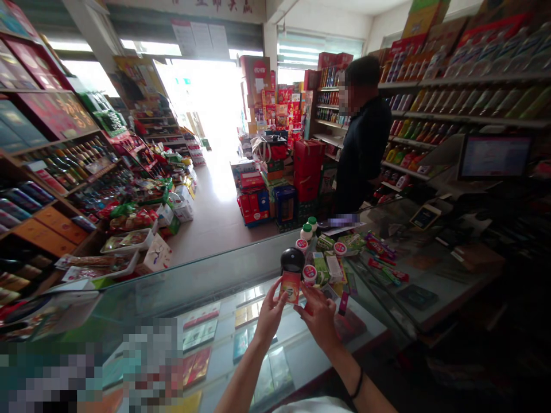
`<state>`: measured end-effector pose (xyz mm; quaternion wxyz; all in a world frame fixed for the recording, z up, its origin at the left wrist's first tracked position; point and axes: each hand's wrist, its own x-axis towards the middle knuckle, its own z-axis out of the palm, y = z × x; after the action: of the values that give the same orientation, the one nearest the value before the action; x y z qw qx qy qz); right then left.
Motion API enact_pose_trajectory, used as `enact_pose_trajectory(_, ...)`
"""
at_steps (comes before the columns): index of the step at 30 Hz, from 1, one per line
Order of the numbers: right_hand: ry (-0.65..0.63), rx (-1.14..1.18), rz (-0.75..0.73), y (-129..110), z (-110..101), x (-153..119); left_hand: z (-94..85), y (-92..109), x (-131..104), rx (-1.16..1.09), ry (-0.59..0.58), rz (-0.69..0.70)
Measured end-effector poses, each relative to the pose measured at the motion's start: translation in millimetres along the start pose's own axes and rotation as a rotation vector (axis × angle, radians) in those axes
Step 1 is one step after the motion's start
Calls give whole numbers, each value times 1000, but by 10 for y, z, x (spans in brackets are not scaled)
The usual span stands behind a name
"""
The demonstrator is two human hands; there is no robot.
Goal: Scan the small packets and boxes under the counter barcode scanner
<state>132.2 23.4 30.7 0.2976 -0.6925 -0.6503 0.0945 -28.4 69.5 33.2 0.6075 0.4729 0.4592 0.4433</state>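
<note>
Between my hands, over the glass counter, is a small red-orange box, held upright with its front towards me. My left hand grips its left edge, thumb on the front face. On the right edge are the bent fingers and thumb of my right hand. Just behind the box's top stands a black rounded device; its lower part is hidden. Right of it are tubs with pink lids, several green and white packets and two white bottles with green caps.
Flat packs lie under the glass counter. Colourful sticks lie on the counter to the right, below a monitor. A person in dark clothes stands beyond the counter near shelves of bottles. Stacked boxes stand on the floor.
</note>
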Motion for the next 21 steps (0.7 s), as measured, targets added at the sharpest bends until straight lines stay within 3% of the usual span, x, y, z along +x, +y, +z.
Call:
enact_pose_trajectory(5, 16, -34, 1, 29, 46, 17, 1, 30, 12, 71, 59, 16)
enact_pose_trajectory(13, -5, -17, 7, 32, 32, 24, -4, -40, 28, 14, 15, 0)
enact_pose_trajectory(21, 23, -33, -20, 29, 35, -31, 13, 61, -61, 56, 33, 9)
